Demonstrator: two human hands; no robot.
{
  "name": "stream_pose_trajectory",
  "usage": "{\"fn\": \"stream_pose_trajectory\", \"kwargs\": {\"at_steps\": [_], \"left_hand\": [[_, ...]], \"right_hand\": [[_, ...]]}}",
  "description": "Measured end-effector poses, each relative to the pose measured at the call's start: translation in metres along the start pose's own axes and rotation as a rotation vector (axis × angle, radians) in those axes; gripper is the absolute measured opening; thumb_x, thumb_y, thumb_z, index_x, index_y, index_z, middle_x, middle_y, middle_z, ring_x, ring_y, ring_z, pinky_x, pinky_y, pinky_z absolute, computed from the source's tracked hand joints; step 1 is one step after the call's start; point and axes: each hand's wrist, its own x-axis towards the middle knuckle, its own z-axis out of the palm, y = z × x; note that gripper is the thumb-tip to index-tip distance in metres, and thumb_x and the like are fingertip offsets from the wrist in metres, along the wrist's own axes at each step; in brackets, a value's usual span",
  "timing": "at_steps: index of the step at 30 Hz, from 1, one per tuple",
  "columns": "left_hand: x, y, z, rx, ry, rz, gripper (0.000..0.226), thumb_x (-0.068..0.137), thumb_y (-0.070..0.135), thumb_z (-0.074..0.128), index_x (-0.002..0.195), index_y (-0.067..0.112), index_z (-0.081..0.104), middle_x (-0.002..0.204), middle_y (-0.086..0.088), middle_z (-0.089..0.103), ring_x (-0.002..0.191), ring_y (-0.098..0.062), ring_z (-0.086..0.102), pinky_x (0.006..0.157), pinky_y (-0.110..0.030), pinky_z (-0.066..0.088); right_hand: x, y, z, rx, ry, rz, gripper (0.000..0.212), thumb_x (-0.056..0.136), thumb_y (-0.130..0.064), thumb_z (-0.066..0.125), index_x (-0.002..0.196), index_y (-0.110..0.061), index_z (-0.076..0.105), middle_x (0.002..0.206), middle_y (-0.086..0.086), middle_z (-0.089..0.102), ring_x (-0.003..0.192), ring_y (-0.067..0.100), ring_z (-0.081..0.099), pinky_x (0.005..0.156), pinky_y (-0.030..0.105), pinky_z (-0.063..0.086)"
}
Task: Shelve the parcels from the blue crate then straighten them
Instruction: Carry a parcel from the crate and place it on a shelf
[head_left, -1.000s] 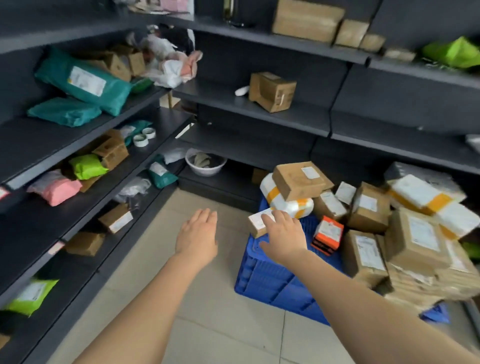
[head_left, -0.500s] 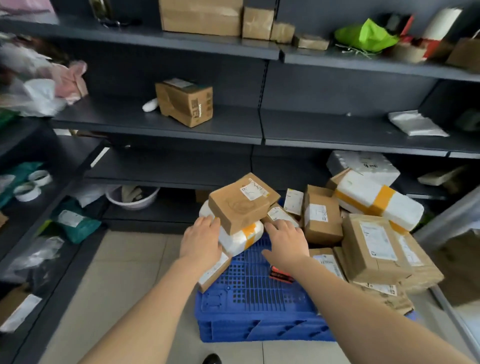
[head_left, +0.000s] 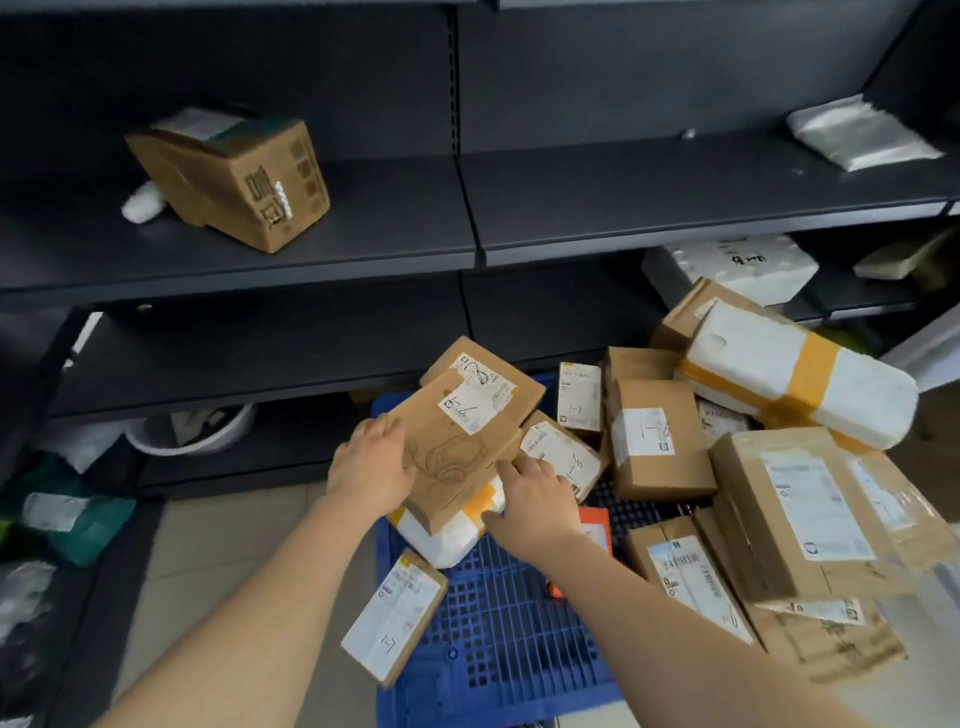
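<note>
On the dark metal shelf (head_left: 363, 228) at upper left, a brown cardboard box (head_left: 234, 176) sits tilted. Lower down, the left hand (head_left: 371, 470) curls its fingers over the left edge of a flat brown cardboard parcel with a white label (head_left: 457, 441) and grips it. That parcel lies askew between both hands, on top of a white padded parcel banded with orange tape (head_left: 447, 535), over the blue plastic crate (head_left: 498, 623). The right hand (head_left: 530, 499) clasps the flat parcel's lower right edge, fingers bent against it. Further right, more cardboard boxes (head_left: 660, 436) are heaped in the crate.
</note>
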Motion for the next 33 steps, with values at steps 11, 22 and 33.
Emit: {"fn": "stream_pose_trajectory", "kwargs": {"at_steps": [11, 22, 33], "left_hand": [[0.094, -0.033, 0.039, -0.229, -0.275, -0.097, 0.075, 0.098, 0.035, 0.047, 0.154, 0.015, 0.0, 0.158, -0.008, 0.017, 0.144, -0.027, 0.022, 0.114, -0.044, 0.027], [0.081, -0.051, 0.049, -0.564, -0.134, -0.17, 0.05, 0.097, 0.022, 0.052, 0.144, 0.019, 0.038, 0.138, -0.003, 0.052, 0.119, -0.024, 0.054, 0.095, -0.038, 0.047], [-0.02, -0.057, 0.016, -1.008, 0.28, -0.414, 0.039, 0.094, 0.017, 0.059, 0.133, 0.021, 0.054, 0.116, 0.006, 0.062, 0.101, -0.011, 0.055, 0.083, -0.027, 0.043]], "right_hand": [[0.052, -0.023, 0.051, 0.449, -0.148, 0.326, 0.051, 0.094, -0.058, 0.04, 0.12, -0.015, 0.05, 0.118, 0.006, 0.059, 0.112, 0.026, 0.053, 0.088, 0.04, 0.048], [0.048, -0.053, 0.055, 0.942, 0.125, 0.512, 0.051, 0.098, -0.027, 0.048, 0.144, -0.035, 0.029, 0.11, -0.015, 0.056, 0.103, 0.018, 0.06, 0.078, 0.031, 0.046], [0.032, -0.074, -0.004, 0.95, 0.266, 0.168, 0.055, 0.1, -0.025, 0.05, 0.151, -0.022, 0.029, 0.14, -0.006, 0.049, 0.129, 0.009, 0.043, 0.097, 0.017, 0.033]]}}
